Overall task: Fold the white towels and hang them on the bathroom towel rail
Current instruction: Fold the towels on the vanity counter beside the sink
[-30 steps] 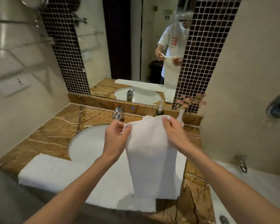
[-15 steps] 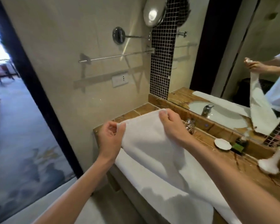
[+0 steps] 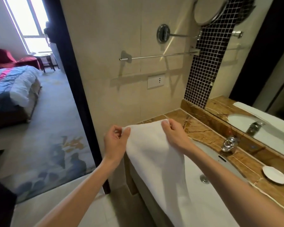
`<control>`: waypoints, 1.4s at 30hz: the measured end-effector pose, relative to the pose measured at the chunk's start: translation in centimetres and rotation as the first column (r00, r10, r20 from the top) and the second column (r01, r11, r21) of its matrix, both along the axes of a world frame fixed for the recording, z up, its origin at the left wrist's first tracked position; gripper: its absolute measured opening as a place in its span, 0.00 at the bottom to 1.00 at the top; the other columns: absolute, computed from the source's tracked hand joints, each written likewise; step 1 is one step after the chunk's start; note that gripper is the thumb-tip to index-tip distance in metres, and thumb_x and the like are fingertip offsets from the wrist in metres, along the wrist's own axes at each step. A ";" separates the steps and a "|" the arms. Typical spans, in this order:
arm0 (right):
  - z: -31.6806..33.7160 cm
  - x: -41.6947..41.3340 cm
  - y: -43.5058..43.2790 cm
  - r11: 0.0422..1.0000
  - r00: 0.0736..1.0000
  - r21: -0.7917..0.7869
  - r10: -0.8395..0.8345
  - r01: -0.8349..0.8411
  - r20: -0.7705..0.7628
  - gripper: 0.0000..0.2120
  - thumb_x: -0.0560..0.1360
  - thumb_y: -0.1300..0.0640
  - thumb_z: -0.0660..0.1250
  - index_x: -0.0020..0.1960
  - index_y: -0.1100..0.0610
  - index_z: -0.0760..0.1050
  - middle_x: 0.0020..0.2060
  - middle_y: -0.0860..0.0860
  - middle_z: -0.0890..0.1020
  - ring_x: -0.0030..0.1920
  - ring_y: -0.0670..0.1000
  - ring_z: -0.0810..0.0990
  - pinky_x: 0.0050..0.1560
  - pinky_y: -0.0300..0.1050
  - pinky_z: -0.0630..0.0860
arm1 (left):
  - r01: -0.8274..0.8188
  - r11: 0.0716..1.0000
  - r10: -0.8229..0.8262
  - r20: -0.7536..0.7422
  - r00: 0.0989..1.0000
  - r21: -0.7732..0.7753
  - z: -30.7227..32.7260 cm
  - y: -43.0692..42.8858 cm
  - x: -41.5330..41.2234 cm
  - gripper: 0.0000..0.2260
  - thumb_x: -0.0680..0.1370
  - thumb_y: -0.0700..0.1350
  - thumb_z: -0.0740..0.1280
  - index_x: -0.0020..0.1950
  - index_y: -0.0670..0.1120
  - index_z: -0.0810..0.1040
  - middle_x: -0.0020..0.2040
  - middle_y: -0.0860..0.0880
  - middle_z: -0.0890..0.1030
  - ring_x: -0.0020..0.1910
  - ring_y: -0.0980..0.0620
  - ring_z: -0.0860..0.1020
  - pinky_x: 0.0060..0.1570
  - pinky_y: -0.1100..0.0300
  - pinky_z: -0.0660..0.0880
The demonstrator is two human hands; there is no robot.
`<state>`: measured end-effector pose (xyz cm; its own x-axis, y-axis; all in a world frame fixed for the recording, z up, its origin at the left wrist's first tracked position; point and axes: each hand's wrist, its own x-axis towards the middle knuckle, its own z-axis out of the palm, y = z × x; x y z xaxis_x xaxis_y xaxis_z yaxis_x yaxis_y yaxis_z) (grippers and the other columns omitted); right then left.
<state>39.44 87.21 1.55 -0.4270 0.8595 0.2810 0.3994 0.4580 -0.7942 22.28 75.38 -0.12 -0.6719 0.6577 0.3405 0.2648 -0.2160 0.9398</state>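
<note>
Cut off or unclear first: the lower end of the white towel (image 3: 154,154) runs out of frame below the right forearm, and down there I can't tell where it ends and where other white cloth on the counter front begins. The round mirror (image 3: 208,10) above the right hand is clipped by the top edge, and the white dish (image 3: 275,175) far right of the right hand is partly hidden at its right side. Left hand (image 3: 115,141) pinches the towel's top left corner between thumb and curled fingers. Right hand (image 3: 174,135) pinches the top right corner, knuckles up. The hands are apart, with the top edge slack between them and loose threads at the right corner. The towel hangs from both hands and drapes down and right across the front of the white basin (image 3: 203,161). The towel rail (image 3: 162,56) is on the beige wall above and beyond both hands, well apart from the towel. Surface: brown veined marble countertop (image 3: 203,133) just beyond the right hand, with a chrome faucet (image 3: 228,144) further right. A wall mirror (image 3: 261,95) sits behind the faucet and a dark mosaic tile strip (image 3: 206,63) above it. Left of the left hand a dark door frame (image 3: 72,79) opens onto patterned carpet (image 3: 52,128) and a bed (image 3: 11,89), with a bright window behind. Writing: the wall plate (image 3: 155,81) above the hands has small dark marks, too small to read.
</note>
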 end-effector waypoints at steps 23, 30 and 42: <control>-18.1 -5.6 13.7 0.958 0.973 -0.272 0.144 -0.092 0.179 0.13 0.80 0.60 0.58 0.37 0.54 0.62 0.32 0.47 0.67 0.32 0.45 0.63 0.34 0.45 0.60 | -0.036 0.877 0.079 0.069 0.994 -0.479 -17.7 11.8 -4.9 0.09 0.79 0.46 0.65 0.40 0.48 0.69 0.31 0.49 0.73 0.27 0.62 0.70 0.26 0.67 0.68; -19.9 -6.9 16.7 0.958 0.975 -0.274 0.131 -0.078 0.179 0.10 0.80 0.59 0.59 0.40 0.58 0.66 0.32 0.47 0.68 0.33 0.46 0.64 0.34 0.45 0.62 | -0.001 0.795 0.051 0.066 0.997 -0.607 -20.4 14.7 -5.9 0.07 0.81 0.49 0.59 0.44 0.51 0.66 0.41 0.49 0.73 0.37 0.57 0.71 0.32 0.70 0.69; -24.0 -11.6 18.2 0.959 0.894 -0.264 0.207 -0.104 0.397 0.09 0.82 0.54 0.56 0.46 0.57 0.68 0.37 0.52 0.75 0.37 0.53 0.73 0.38 0.51 0.68 | 0.079 0.702 0.292 0.387 0.875 -0.708 -28.6 16.4 -8.6 0.09 0.81 0.49 0.60 0.56 0.45 0.71 0.50 0.44 0.77 0.48 0.47 0.76 0.44 0.53 0.74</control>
<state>27.87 105.43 -22.40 -0.5937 0.7907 -0.1496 0.6550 0.3668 -0.6606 13.66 91.76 -28.72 -0.6986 0.4868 -0.5244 -0.2351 0.5361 0.8108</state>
